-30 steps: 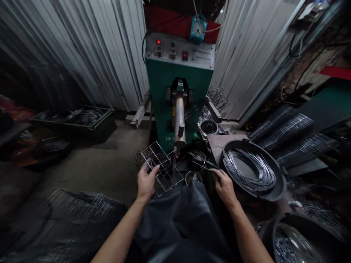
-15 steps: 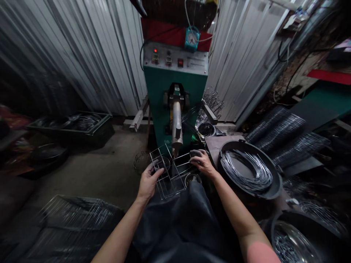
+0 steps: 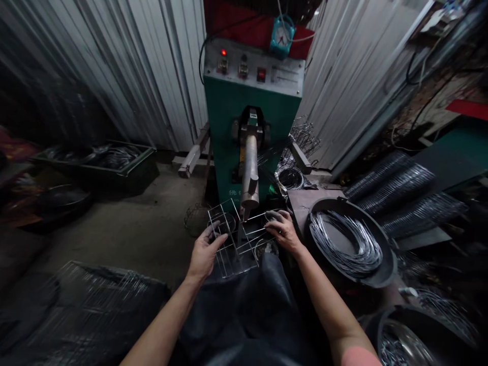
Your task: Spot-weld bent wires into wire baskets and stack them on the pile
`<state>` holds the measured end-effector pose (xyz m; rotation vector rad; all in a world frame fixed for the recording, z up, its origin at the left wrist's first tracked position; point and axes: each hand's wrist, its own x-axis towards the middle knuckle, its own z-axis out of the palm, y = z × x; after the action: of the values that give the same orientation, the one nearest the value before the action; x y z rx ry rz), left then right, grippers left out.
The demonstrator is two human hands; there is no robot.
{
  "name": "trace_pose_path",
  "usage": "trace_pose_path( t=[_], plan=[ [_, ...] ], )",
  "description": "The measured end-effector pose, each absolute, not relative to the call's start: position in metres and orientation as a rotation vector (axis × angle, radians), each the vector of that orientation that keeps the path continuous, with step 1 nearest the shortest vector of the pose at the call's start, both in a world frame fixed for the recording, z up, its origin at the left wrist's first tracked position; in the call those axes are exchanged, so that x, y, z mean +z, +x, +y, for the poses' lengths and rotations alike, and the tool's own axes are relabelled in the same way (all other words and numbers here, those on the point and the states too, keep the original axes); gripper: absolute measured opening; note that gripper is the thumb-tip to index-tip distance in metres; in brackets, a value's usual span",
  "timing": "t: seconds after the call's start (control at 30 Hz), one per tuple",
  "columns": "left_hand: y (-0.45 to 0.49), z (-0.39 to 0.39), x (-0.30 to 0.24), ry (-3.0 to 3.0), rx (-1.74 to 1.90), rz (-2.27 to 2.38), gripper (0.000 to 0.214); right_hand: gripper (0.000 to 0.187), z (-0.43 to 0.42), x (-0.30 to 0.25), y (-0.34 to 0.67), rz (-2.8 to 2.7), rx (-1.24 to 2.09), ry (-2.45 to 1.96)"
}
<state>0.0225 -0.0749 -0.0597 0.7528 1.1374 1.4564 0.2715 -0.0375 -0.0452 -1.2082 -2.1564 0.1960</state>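
A small wire grid rack [image 3: 238,244] sits under the metal arm [image 3: 249,173] of a green welding machine [image 3: 253,127]. My left hand [image 3: 204,251] grips the rack's left edge, fingers curled over the wires. On the rack's right side my right hand [image 3: 284,231] holds it, fingers bent around a wire near the arm's tip. The tip of the arm meets the rack between my two hands. My dark-clothed lap lies just below the rack.
A dark round pan [image 3: 385,274] at the right holds a coil of bent wires [image 3: 346,239]. Bundles of wire [image 3: 404,193] lie behind it. A bowl of wire bits [image 3: 404,340] sits at the lower right. A green crate [image 3: 107,168] stands at the left, stacked racks [image 3: 95,305] at the lower left.
My right hand left the tool by the pan and took hold of the rack's right side. The rack now sits level under the arm's tip.
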Motion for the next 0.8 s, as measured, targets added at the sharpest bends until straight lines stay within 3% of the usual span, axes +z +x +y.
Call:
trace_pose_path(
  t=[0.8],
  plan=[
    [0.021, -0.037, -0.059, 0.702, 1.432, 1.028, 0.053, 0.014, 0.001, -0.041, 0.27, -2.255, 0.23, -1.172]
  ],
)
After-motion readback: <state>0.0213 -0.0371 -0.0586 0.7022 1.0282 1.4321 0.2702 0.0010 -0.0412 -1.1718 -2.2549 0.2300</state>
